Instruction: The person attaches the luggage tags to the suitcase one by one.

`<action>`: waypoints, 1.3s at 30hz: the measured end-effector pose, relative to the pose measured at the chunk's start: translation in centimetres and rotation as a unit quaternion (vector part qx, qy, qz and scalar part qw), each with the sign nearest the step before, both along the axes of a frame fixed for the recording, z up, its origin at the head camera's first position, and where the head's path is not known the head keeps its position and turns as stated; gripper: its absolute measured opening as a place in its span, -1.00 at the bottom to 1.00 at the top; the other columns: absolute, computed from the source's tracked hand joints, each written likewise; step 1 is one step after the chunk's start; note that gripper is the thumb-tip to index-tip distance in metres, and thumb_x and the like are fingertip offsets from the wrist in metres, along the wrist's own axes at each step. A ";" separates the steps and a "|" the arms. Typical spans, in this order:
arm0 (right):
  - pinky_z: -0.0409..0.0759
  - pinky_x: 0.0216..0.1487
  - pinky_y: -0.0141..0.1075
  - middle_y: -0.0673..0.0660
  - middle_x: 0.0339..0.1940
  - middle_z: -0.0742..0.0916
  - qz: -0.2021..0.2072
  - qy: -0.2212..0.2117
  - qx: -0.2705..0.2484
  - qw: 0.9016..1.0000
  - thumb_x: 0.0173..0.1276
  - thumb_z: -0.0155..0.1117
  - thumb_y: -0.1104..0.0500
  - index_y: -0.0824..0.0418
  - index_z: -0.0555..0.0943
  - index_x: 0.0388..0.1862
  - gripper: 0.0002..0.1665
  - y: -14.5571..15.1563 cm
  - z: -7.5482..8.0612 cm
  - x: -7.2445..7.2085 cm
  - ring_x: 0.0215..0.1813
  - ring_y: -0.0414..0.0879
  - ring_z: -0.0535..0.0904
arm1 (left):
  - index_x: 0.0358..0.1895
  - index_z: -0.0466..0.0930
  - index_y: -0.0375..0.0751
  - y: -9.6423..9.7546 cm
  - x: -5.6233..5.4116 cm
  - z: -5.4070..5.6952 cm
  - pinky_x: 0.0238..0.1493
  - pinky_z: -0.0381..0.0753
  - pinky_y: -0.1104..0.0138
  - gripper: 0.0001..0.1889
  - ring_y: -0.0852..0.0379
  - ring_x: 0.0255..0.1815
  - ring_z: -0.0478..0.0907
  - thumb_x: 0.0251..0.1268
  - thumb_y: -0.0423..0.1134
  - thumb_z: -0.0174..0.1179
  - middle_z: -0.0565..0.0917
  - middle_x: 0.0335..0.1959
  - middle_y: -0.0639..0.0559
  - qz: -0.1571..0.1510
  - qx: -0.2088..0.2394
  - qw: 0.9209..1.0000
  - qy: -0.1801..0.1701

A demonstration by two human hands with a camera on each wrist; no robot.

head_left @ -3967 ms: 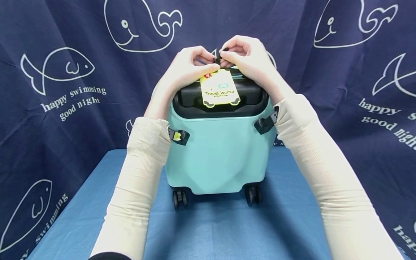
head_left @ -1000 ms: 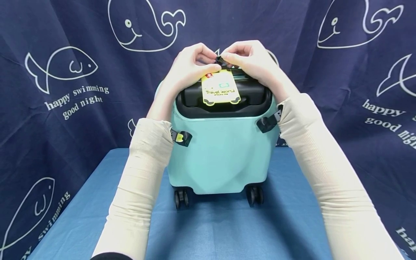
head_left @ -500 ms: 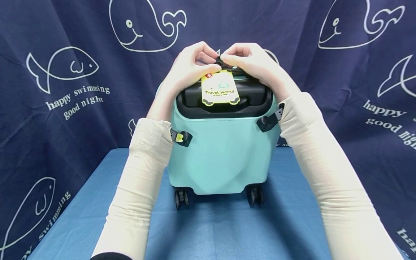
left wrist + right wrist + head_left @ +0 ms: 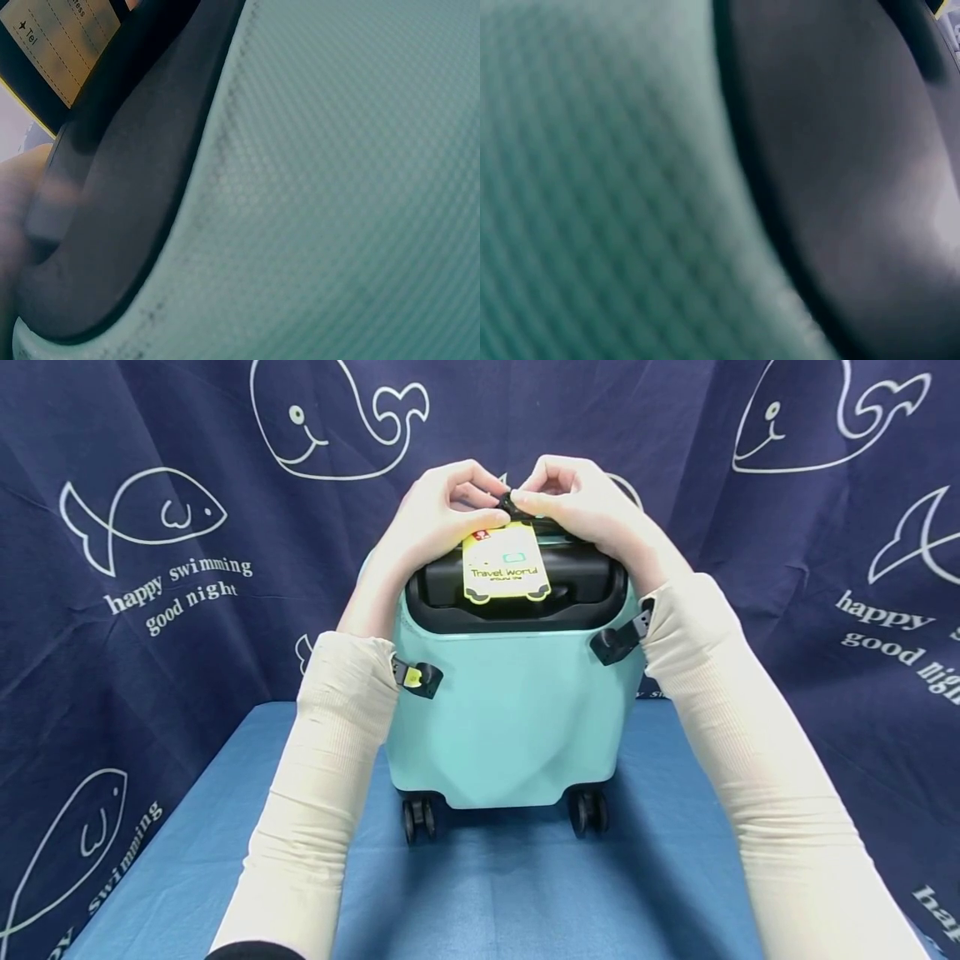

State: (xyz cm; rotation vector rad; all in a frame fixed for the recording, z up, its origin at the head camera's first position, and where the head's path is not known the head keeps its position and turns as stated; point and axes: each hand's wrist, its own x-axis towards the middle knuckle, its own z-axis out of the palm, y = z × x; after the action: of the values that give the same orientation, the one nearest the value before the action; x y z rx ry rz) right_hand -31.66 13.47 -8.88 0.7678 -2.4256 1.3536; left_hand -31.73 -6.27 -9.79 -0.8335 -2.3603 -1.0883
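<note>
A mint-green suitcase [image 4: 510, 718] stands upright in the head view, with a black panel along its top. A yellow luggage tag [image 4: 506, 564] printed "Travel World" hangs over that panel. Above the tag, both hands meet at its black strap [image 4: 508, 506]. My left hand [image 4: 442, 514] pinches the strap between thumb and fingers from the left. From the right, my right hand [image 4: 577, 502] pinches it with thumb and index finger. The left wrist view catches the tag's back [image 4: 64, 45] with "Tel" lines. The right wrist view is mostly suitcase shell [image 4: 592, 187], and the fingers are hidden there.
The suitcase rests on black wheels [image 4: 588, 810] on a blue cloth-covered table [image 4: 487, 893]. Behind it hangs a dark blue curtain [image 4: 187, 635] with white whale and fish drawings. Small black wrist cameras [image 4: 617, 643] sit at both cuffs, close to the suitcase front.
Four seconds ago the right fingers were higher, with a black strap end showing between them. They have since come down closer to the left fingertips. The tag has shifted slightly; the suitcase stands as before.
</note>
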 end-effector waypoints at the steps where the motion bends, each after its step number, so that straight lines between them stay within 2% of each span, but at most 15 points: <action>1: 0.30 -0.27 -0.42 -0.12 -0.50 0.63 0.002 0.001 0.000 1.000 0.27 0.29 0.07 0.07 0.57 -0.42 -0.87 0.0 0.0 0.0 -0.33 -0.19 0.46 | -0.08 0.60 -0.09 0.0 0.0 0.0 -0.05 0.41 0.50 -0.72 0.32 -0.12 0.60 0.13 -0.14 0.32 0.71 -0.13 0.04 0.000 0.000 1.000 0.000; 10: 0.34 -0.10 -0.43 -0.07 -0.37 0.63 0.009 0.012 0.009 1.000 0.34 0.17 -0.03 0.08 0.63 -0.24 -0.77 -0.1 0.1 0.2 -0.19 -0.18 0.46 | -0.06 0.57 -0.11 -0.1 0.1 0.0 0.00 0.41 0.48 -0.70 0.31 -0.11 0.60 0.15 -0.12 0.29 0.70 -0.12 0.02 0.005 0.002 1.000 0.005; 19: 0.26 -0.28 -0.41 -0.13 -0.55 0.55 -0.017 0.024 0.029 0.999 0.33 0.20 -0.01 0.06 0.55 -0.43 -0.79 0.0 0.0 0.2 -0.35 -0.21 0.39 | -0.08 0.60 -0.12 0.2 0.0 0.1 -0.06 0.42 0.52 -0.71 0.31 -0.14 0.62 0.13 -0.15 0.32 0.72 -0.15 0.00 -0.005 0.009 1.000 -0.003; 28: 0.22 -0.32 -0.40 -0.12 -0.60 0.50 -0.023 0.038 0.042 0.998 0.33 0.20 0.01 0.07 0.49 -0.50 -0.75 -0.1 -0.1 0.1 -0.40 -0.21 0.37 | -0.09 0.62 -0.12 0.1 -0.1 0.0 -0.10 0.44 0.51 -0.72 0.31 -0.20 0.63 0.12 -0.15 0.33 0.73 -0.17 0.01 -0.009 0.013 1.000 -0.007; 33: 0.26 -0.30 -0.42 -0.14 -0.57 0.54 -0.024 0.035 0.035 0.998 0.32 0.21 0.00 0.06 0.55 -0.44 -0.79 -0.1 -0.1 0.1 -0.38 -0.22 0.39 | -0.09 0.61 -0.13 0.1 0.0 0.0 -0.09 0.44 0.51 -0.72 0.31 -0.19 0.63 0.12 -0.15 0.32 0.72 -0.16 0.00 -0.011 0.013 1.000 -0.005; 39: 0.32 -0.22 -0.43 -0.11 -0.44 0.63 -0.007 0.021 0.017 1.000 0.29 0.23 -0.06 0.06 0.64 -0.29 -0.77 -0.2 0.0 0.3 -0.28 -0.20 0.44 | -0.08 0.59 -0.14 0.0 0.0 -0.1 -0.05 0.43 0.53 -0.70 0.30 -0.14 0.62 0.14 -0.15 0.31 0.71 -0.14 0.00 -0.005 0.010 1.000 0.001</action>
State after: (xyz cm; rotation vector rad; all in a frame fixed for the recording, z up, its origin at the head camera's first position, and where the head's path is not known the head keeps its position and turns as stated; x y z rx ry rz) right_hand -31.35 13.26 -8.92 0.7769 -2.4223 1.2818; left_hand -31.74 -6.23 -9.86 -0.8387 -2.3428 -1.1118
